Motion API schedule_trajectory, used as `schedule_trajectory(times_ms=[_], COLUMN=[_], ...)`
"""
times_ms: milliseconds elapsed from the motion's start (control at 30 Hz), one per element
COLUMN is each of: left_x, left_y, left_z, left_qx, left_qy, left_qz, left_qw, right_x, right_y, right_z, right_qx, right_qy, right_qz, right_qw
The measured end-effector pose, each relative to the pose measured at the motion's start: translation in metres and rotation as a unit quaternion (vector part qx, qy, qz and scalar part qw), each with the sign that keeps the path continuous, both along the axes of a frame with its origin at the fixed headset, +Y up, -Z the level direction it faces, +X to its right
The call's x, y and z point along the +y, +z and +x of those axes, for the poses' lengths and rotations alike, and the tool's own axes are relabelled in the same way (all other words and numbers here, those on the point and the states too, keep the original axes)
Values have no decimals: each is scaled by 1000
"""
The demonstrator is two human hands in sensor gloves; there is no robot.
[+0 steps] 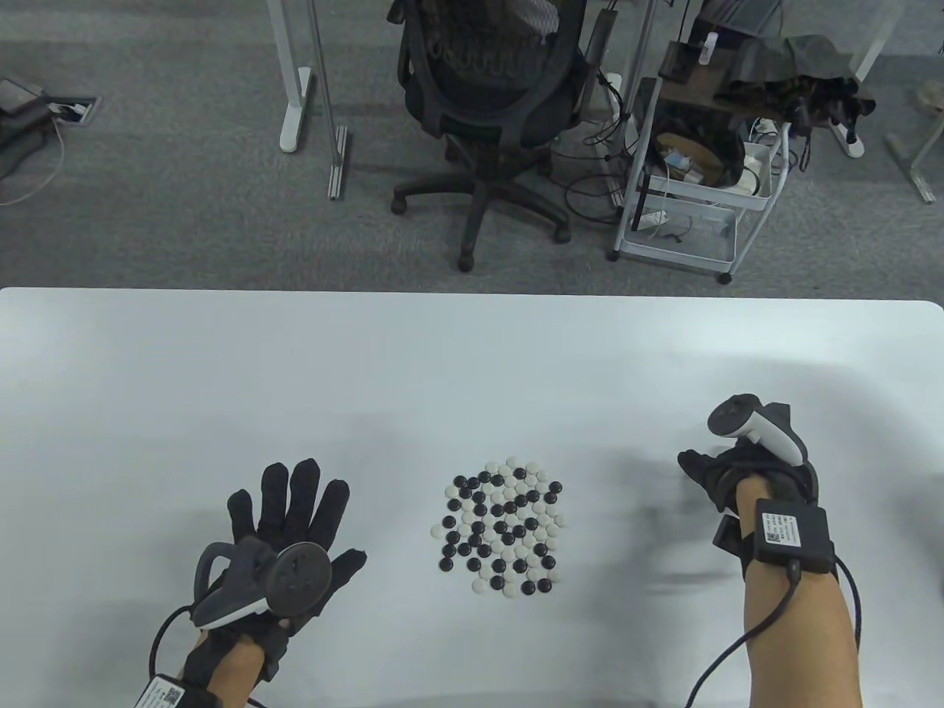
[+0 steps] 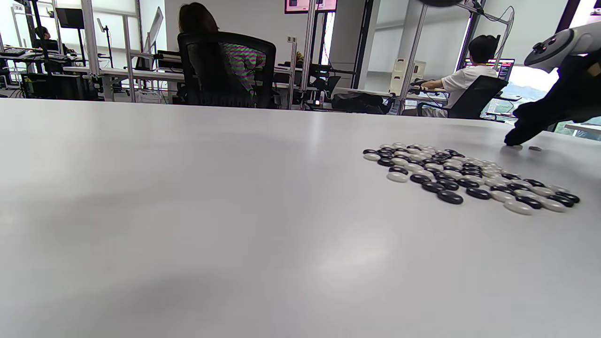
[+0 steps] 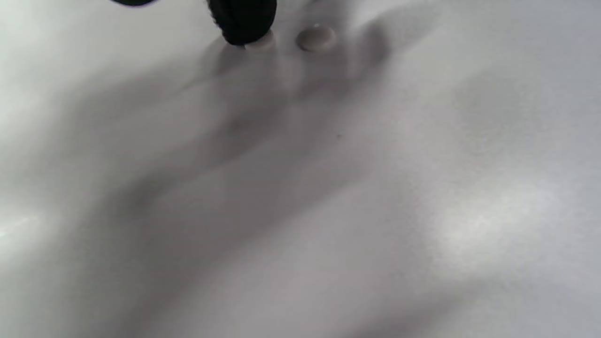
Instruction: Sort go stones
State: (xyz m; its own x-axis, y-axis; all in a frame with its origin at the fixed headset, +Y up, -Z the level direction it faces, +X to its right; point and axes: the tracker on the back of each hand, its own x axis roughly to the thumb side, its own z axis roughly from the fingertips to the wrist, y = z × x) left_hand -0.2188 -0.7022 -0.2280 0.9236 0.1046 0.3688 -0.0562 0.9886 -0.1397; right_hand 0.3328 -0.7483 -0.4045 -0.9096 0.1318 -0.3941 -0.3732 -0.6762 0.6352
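Stones [image 1: 501, 525]: mixed black/white pile, tabletop [image 1: 472, 354] centre, nearer the near edge. Two white stones [image 3: 317, 37] sit apart toward the right edge; right hand [image 1: 726, 472] has a fingertip [image 3: 242, 21] on one, grip state unclear. Left hand [image 1: 284, 531] flat, fingers spread, holding nothing. Risk: white-on-white is low contrast, so a stone is easily nudged, skids, gets missed.

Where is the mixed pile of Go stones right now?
In the table view the pile of Go stones lies on the white table, near its front centre, between the left hand and the right hand.
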Motion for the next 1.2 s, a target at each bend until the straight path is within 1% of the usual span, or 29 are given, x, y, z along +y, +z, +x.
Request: schedule_trajectory(times_ms=[200,300,400,433,467,533,700,800,933,1000,1100,1200], left_x=[0,-1,-1,-1,-1,-1,0,0,0,0,0,0], left_y=[0,-1,-1,-2,-2,-2,-1,-1,-1,-1,-1,-1], left_z=[1,1,0,0,0,0,1,0,0,0,-1,-1], left_qx=[-1,1,1,2,3,4,4,4,3,3,4,4], left_qy=[-2,-3,-3,-3,-4,-4,-3,-2,-3,-3,-1,2], left_qz=[-1,-2,-2,-2,-3,-7,-5,-5,-5,-4,-3,-2], left_qw=[1000,1000,1000,1000,1000,1000,1000,1000,1000,1000,1000,1000], right_x=[1,9,22,25,26,27,20,13,3,-1,0,1], right_y=[2,0,-1,0,1,5,19,28,37,39,36,28], right_z=[6,-7,-39,-53,-60,-89,-139,-157,-170,-170,-161,-139], right_qx=[-12,3,71,102,116,174,270,305,329,333,321,287], right_qy=[0,1,-12,-29,-39,-84,-105,-115,-119,-108,-100,-81], right_qz=[4,10,33,32,29,8,-3,-20,-23,-31,-26,-23], right_qw=[1000,1000,997,994,992,981,957,945,936,936,941,954])
